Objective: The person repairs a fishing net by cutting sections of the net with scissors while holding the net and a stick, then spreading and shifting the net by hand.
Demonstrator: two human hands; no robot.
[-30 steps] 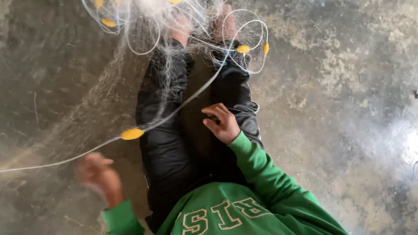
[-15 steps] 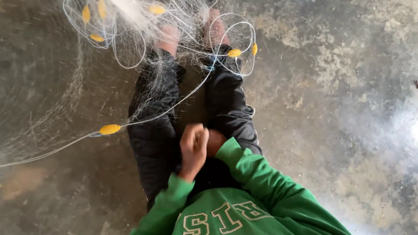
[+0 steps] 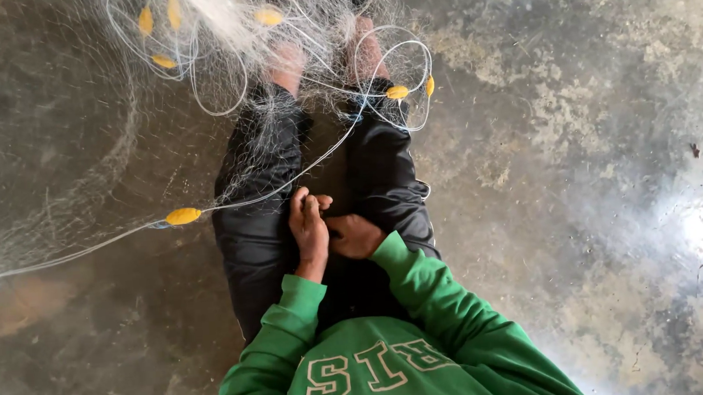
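— Where is the line running?

— The white float line (image 3: 285, 186) is coming in from the left, passing a yellow float (image 3: 183, 216) over the concrete floor (image 3: 578, 140) and crossing my black trouser leg (image 3: 258, 220) into my hands on my lap.

— What are your fingers doing?

— My left hand (image 3: 308, 229) is curling its fingers (image 3: 301, 205) together, pinching the line. My right hand (image 3: 356, 235) is pressing against it, fingers folded in; whether it is gripping the line too, I cannot tell.

— And beyond?

— The fine fishing net (image 3: 216, 34) is lying heaped over my bare feet (image 3: 288, 62), with more yellow floats (image 3: 162, 60) tangled in its loops.
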